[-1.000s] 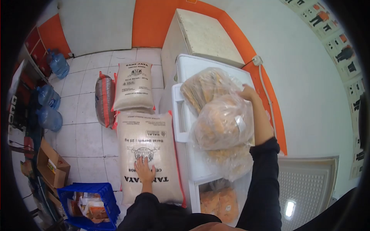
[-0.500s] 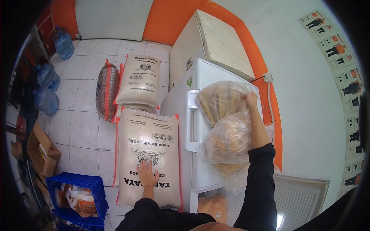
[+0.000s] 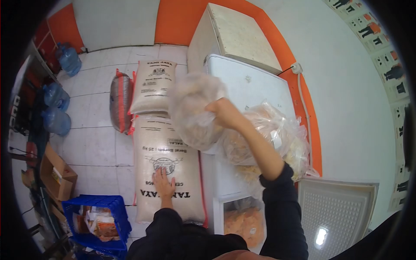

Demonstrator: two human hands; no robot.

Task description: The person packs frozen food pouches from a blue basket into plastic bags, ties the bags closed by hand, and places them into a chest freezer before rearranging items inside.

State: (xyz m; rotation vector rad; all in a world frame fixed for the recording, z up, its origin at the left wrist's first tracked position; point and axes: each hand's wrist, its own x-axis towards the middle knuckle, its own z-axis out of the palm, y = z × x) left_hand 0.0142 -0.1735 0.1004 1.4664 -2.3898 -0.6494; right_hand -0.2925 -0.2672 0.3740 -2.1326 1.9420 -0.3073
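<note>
My right hand (image 3: 225,113) grips the gathered top of a clear plastic bag (image 3: 193,110) with brownish contents, blurred by motion. The bag hangs beyond the left edge of the white chest freezer (image 3: 264,86), in front of the rice sacks. On the nearer sack of rice (image 3: 173,197), my left hand (image 3: 164,185) lies flat with its fingers spread. More clear plastic bags (image 3: 277,130) of pale food rest on the freezer lid, partly behind my right forearm. Below them, an uncovered freezer section holds a bag of orange-brown food (image 3: 245,223).
Another rice sack (image 3: 154,89) and a grey sack with red edges (image 3: 121,102) lie farther off. Blue water jugs (image 3: 56,121), a cardboard box (image 3: 58,173) and a blue crate (image 3: 95,199) line the left. A raised freezer lid (image 3: 333,212) leans at right.
My right hand has lifted the far bag off the freezer lid and carried it left, over the sacks' edge. My left hand stays on the rice sack. The view has shifted slightly.
</note>
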